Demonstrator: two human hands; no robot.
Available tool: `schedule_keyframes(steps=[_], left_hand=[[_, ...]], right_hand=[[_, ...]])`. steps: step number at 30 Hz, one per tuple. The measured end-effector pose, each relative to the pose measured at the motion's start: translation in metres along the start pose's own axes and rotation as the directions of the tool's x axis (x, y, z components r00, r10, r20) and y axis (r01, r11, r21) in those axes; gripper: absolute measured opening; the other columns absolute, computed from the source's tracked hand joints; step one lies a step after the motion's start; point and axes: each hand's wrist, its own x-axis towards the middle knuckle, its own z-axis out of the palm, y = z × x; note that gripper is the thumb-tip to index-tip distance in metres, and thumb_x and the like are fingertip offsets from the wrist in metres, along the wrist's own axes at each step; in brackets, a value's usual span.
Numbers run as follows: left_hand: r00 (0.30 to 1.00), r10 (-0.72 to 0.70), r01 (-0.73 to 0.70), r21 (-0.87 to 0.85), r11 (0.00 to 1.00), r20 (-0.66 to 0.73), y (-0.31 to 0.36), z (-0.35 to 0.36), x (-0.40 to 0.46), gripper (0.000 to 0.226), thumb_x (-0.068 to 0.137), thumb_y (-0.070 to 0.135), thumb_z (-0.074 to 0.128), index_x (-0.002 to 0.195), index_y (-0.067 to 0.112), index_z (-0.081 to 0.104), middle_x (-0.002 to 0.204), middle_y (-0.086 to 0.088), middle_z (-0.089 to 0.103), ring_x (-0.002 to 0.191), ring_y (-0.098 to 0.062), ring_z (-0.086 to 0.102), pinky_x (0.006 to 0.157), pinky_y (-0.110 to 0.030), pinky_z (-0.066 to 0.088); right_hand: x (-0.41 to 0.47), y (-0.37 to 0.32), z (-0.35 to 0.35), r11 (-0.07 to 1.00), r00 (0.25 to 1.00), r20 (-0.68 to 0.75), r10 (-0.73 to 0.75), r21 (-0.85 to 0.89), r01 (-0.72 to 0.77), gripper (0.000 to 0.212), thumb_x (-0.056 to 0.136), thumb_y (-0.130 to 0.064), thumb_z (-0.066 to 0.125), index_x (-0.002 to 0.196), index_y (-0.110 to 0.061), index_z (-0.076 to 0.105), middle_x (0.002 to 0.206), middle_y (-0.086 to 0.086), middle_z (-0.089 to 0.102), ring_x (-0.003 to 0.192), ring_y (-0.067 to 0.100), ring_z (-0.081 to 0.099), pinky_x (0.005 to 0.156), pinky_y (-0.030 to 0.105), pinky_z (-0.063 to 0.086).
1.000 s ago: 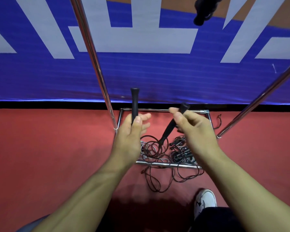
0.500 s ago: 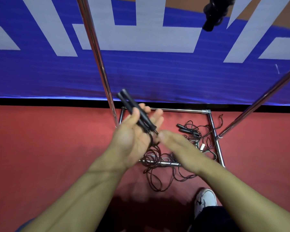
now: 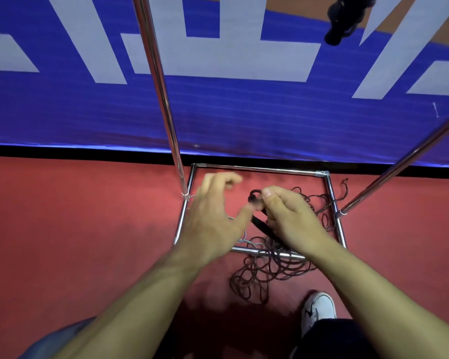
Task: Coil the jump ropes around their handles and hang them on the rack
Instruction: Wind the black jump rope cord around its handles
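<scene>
My right hand (image 3: 293,221) grips the two black jump-rope handles (image 3: 259,225) held together, their tips poking out past my thumb. My left hand (image 3: 213,216) hovers just left of them, blurred, fingers loosely spread and holding nothing; its thumb is close to the handles. The thin dark rope (image 3: 267,270) trails down from the handles into a loose tangle on the red floor, across the front bar of the chrome rack base (image 3: 259,169). A coiled black rope (image 3: 341,22) hangs at the top right.
Two chrome rack poles rise from the base, one at the left (image 3: 161,99) and one slanting at the right (image 3: 399,167). More tangled rope (image 3: 319,203) lies inside the base. A blue banner wall stands behind. My white shoe (image 3: 318,310) is at the lower right.
The paired handles passed from my left hand into my right hand. My left hand let go and drew a little to the left.
</scene>
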Motion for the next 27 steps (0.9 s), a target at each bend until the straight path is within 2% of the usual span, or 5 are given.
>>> schedule_keyframes(steps=[2, 6, 13, 20, 27], left_hand=[[0.975, 0.191, -0.192, -0.004, 0.981, 0.116, -0.003, 0.004, 0.001, 0.066, 0.08, 0.021, 0.072, 0.139, 0.035, 0.045, 0.137, 0.018, 0.046, 0.124, 0.0, 0.042, 0.104, -0.012, 0.031], [0.946, 0.302, -0.295, -0.071, 0.953, 0.118, 0.004, 0.006, 0.003, 0.049, 0.085, 0.006, 0.061, 0.13, 0.023, 0.059, 0.112, 0.011, 0.065, 0.092, 0.007, 0.058, 0.086, -0.014, 0.045], [0.982, 0.188, -0.19, -0.176, 0.966, -0.028, 0.038, -0.025, -0.007, 0.024, 0.092, 0.017, 0.047, 0.094, 0.033, 0.064, 0.063, 0.002, 0.056, 0.055, -0.02, 0.052, 0.056, -0.039, 0.045], [0.984, -0.025, -0.095, -0.645, 0.758, -0.175, 0.116, -0.096, -0.012, 0.032, 0.09, 0.001, 0.04, 0.081, 0.024, 0.061, 0.057, 0.01, 0.042, 0.04, -0.005, 0.026, 0.041, -0.017, 0.022], [0.951, -0.093, -0.003, -0.311, 0.95, -0.294, 0.102, -0.15, -0.005, 0.032, 0.094, 0.008, 0.044, 0.088, 0.033, 0.065, 0.067, 0.009, 0.057, 0.046, -0.008, 0.041, 0.053, -0.03, 0.04]], right_hand=[[-0.002, -0.004, 0.0, 0.999, 0.999, 0.04, 0.006, 0.033, -0.008, 0.036, 0.094, -0.046, 0.039, 0.071, -0.024, 0.056, 0.05, -0.015, 0.039, 0.045, 0.001, 0.033, 0.051, 0.022, 0.027], [-0.006, -0.016, -0.004, 0.998, 0.993, 0.121, -0.016, 0.059, 0.009, 0.034, 0.096, -0.041, 0.041, 0.07, -0.025, 0.056, 0.049, -0.015, 0.038, 0.046, 0.001, 0.03, 0.047, 0.017, 0.027], [-0.029, -0.039, -0.018, 0.952, 0.988, 0.088, -0.125, -0.271, 0.144, 0.019, 0.088, -0.008, 0.055, 0.091, -0.026, 0.048, 0.055, -0.008, 0.045, 0.05, 0.013, 0.036, 0.053, 0.031, 0.033], [-0.015, -0.039, -0.05, 0.622, 0.973, -0.144, -0.181, -0.783, -0.001, 0.023, 0.083, -0.012, 0.054, 0.098, -0.027, 0.062, 0.094, 0.003, 0.073, 0.092, 0.03, 0.064, 0.078, 0.039, 0.051], [-0.003, -0.124, -0.083, 0.993, 0.847, -0.518, 0.116, 0.077, -0.089, 0.019, 0.096, -0.009, 0.051, 0.088, -0.018, 0.065, 0.076, -0.001, 0.057, 0.047, 0.013, 0.059, 0.066, 0.039, 0.06]])
